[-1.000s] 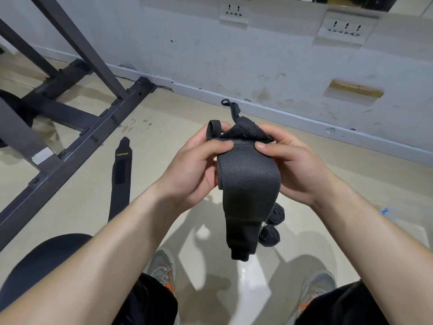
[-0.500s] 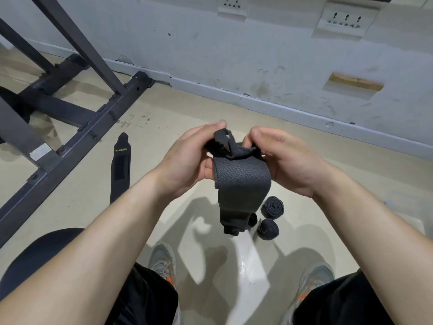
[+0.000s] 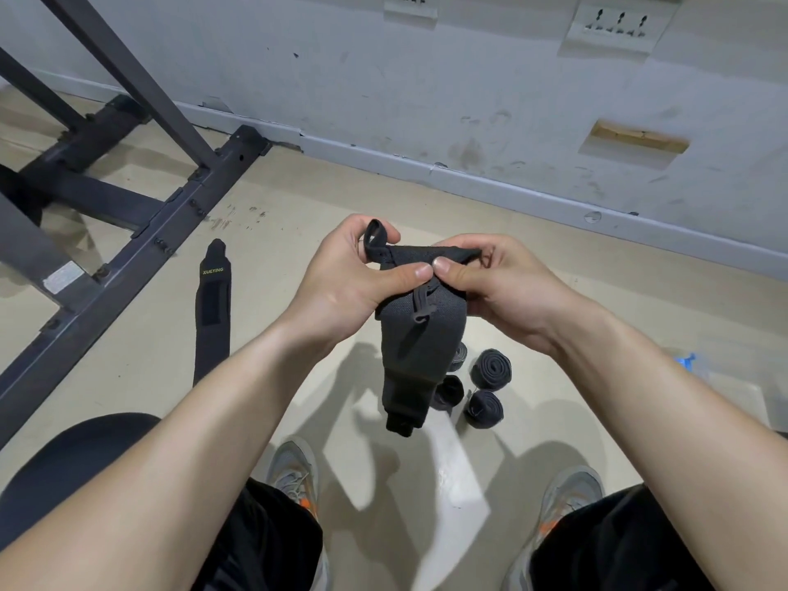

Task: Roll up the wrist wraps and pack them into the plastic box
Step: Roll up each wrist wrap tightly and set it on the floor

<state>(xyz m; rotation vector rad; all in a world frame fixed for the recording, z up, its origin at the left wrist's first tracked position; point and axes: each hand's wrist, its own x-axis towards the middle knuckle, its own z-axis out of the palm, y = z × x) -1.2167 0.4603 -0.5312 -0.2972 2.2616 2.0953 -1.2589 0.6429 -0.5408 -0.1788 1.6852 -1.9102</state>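
Observation:
I hold a black wrist wrap [image 3: 420,339] in the air in front of me, its top end folded over and its tail hanging down. My left hand [image 3: 341,283] pinches the folded top at the left, where a thumb loop sticks up. My right hand [image 3: 503,283] pinches the same fold from the right, thumb tips nearly touching. Several rolled wraps [image 3: 490,368] lie on the floor behind the hanging tail. Another wrap [image 3: 213,309] lies flat and unrolled on the floor at the left. A clear plastic box [image 3: 733,394] shows partly at the right, behind my right forearm.
A dark metal equipment frame [image 3: 128,232] stands on the floor at the left. The grey wall [image 3: 469,100] with sockets runs across the back. My two shoes [image 3: 294,475] are on the beige floor below my hands.
The top of the wrap has been folded over flatter, and the thumb loop now stands up at the left. My hands have shifted slightly and the tail swung a little.

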